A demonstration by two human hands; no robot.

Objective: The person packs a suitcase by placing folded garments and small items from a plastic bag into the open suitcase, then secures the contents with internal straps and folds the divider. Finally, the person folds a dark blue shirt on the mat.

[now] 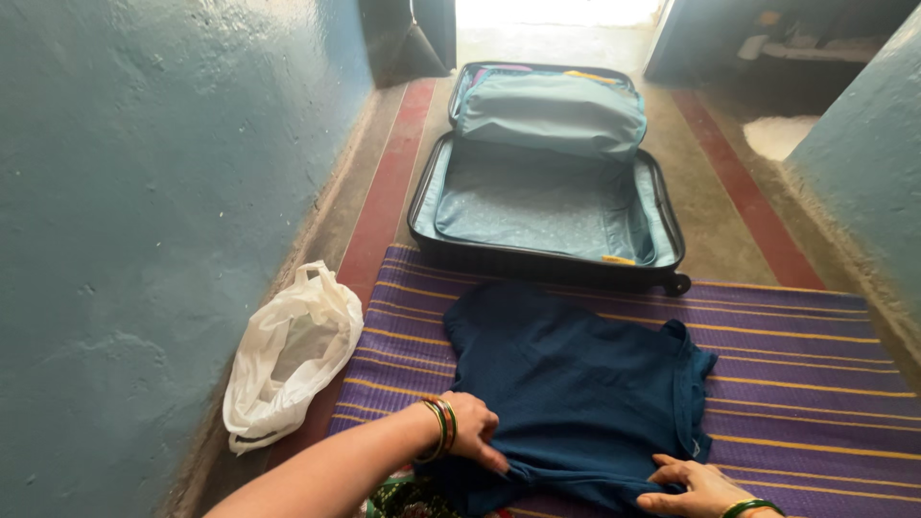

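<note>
A dark blue shirt [576, 384] lies spread flat on a purple mat with yellow stripes [815, 374]. My left hand [472, 429], with green and red bangles at the wrist, presses on the shirt's near left edge with fingers curled over the cloth. My right hand [693, 487] pinches the shirt's near right edge close to the bottom of the view. Just beyond the mat, an open black suitcase [547, 206] with pale blue lining lies flat on the floor; its far half is bulging and zipped.
A crumpled white plastic bag [288, 360] sits on the floor left of the mat, against the teal wall [144, 240]. Another teal wall [863, 153] stands at the right. A bright doorway [556, 19] lies beyond the suitcase.
</note>
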